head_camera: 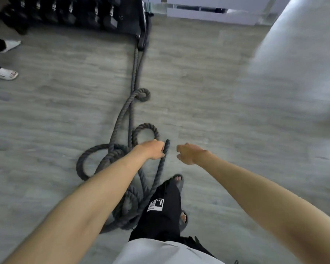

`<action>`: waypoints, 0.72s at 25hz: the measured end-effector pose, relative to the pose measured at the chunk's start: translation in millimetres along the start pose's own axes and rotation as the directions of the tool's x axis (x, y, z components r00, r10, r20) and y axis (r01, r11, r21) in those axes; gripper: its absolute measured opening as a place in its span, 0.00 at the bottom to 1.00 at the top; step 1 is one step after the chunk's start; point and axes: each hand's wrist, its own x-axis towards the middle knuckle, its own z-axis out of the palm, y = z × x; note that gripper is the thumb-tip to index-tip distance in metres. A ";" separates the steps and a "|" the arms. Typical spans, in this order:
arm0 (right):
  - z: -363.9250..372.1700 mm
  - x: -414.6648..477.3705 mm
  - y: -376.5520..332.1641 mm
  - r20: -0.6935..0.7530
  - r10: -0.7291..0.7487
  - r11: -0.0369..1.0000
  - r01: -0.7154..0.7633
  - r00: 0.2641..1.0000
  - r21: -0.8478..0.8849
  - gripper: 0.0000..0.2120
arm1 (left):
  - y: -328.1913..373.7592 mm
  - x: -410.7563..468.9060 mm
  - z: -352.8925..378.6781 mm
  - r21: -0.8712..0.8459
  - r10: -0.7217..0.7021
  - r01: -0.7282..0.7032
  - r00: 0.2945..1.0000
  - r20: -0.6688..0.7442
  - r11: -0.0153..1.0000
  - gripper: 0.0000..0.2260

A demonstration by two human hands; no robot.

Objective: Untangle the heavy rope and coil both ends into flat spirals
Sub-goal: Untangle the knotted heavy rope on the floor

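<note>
Left hand (153,149) gripping thick dark-grey twisted rope (122,115) beside tangle (111,156); right hand (189,153) empty, loosely curled. Seeming heavy, stiff; gripping near end.

Grey plank floor (208,103) bears tangled rope (130,111)

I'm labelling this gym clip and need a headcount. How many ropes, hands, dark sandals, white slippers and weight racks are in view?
rope: 1
hands: 2 (left hand gripping the rope, right hand holding nothing)
dark sandals: 2
white slippers: 2
weight rack: 1
Total: 8
</note>
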 end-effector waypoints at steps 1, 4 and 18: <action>-11.9 19.2 9.6 0.020 -0.018 0.999 0.018 1.000 -0.027 0.21 | -2.2 17.3 -11.9 -0.018 -0.019 0.020 0.999 0.029 1.000 0.12; -74.5 84.1 42.8 0.061 -0.049 0.993 0.055 0.997 -0.103 0.18 | -15.1 81.8 -58.8 -0.087 -0.076 0.080 0.996 0.048 0.993 0.11; -402.6 376.2 89.4 0.182 -0.311 0.879 0.355 0.933 -0.318 0.19 | -136.8 296.7 -319.0 -0.581 -0.361 0.321 0.931 0.049 0.748 0.14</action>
